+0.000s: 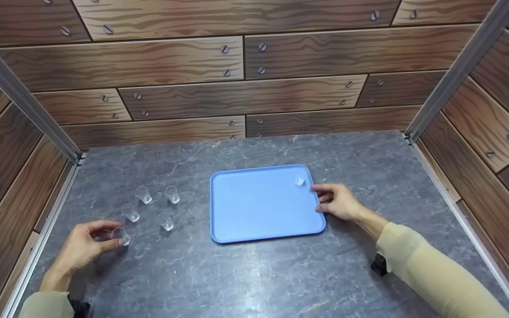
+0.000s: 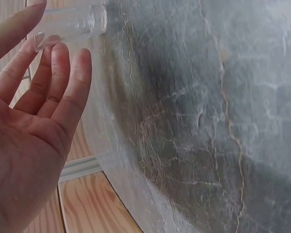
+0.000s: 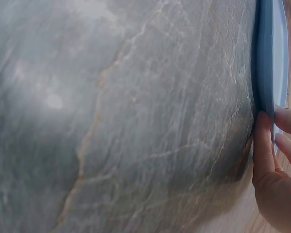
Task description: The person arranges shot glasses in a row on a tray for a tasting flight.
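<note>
Grey, tan-veined tabletop (image 1: 254, 278) carried a smooth blue rounded-rectangle tray (image 1: 263, 205). Right hand (image 1: 342, 203) pinched its raised rim (image 3: 266, 63) at three o'clock. Left hand (image 1: 83, 244) held a transparent, tapered cup (image 1: 121, 236) between thumb and fingers, toward the tray's eight o'clock. Four similar cups (image 1: 172, 196) stood around nine o'clock; one small clear cup (image 1: 299, 181) sat on the tray at two o'clock.

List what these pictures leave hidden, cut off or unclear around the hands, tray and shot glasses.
- Head view: the shot glass on the blue tray, too small for detail.
- Head view: the right sleeve, cut off by the bottom edge.
- Left wrist view: part of the held glass at its rim, hidden by the left hand.
- Right wrist view: the right hand, cut off by the right edge.
</note>
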A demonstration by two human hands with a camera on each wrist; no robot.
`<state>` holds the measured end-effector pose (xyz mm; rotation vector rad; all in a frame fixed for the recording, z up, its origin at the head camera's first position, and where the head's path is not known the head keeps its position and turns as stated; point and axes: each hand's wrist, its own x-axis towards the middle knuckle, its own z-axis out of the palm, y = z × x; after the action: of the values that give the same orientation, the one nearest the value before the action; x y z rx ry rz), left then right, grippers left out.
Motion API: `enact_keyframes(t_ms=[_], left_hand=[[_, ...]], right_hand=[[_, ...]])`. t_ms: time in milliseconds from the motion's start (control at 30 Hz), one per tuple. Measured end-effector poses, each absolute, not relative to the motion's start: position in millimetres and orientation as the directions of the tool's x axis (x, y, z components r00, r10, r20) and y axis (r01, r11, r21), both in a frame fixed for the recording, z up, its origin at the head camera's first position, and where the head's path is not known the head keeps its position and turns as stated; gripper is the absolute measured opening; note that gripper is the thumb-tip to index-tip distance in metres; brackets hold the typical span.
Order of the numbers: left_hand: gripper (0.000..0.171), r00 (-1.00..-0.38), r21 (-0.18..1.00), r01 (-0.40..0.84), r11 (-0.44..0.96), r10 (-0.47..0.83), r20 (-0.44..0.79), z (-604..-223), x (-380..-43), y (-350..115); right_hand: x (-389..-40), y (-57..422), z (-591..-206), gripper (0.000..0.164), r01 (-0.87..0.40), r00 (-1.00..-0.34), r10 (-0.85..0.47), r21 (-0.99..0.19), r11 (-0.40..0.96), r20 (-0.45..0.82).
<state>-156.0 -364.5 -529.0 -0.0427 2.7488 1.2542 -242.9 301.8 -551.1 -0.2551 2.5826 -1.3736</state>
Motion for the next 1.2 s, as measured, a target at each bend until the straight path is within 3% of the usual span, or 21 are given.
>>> enact_keyframes(t_ms=[800, 1200], left_hand=[[0.047, -0.994, 0.749, 0.028, 0.661, 0.101, -0.052, -495.5, -170.0, -360.0], [0.044, -0.988, 0.795, 0.096, 0.598, 0.153, 0.005, -475.4, -189.1, -327.6]], right_hand=[[-244.2, 300.5, -550.0, 0.063, -0.041, -0.966, -0.233, -0.828, 0.560, -0.110], [-243.3, 300.0, -551.7, 0.063, -0.041, -0.965, -0.240, -0.838, 0.544, -0.109]])
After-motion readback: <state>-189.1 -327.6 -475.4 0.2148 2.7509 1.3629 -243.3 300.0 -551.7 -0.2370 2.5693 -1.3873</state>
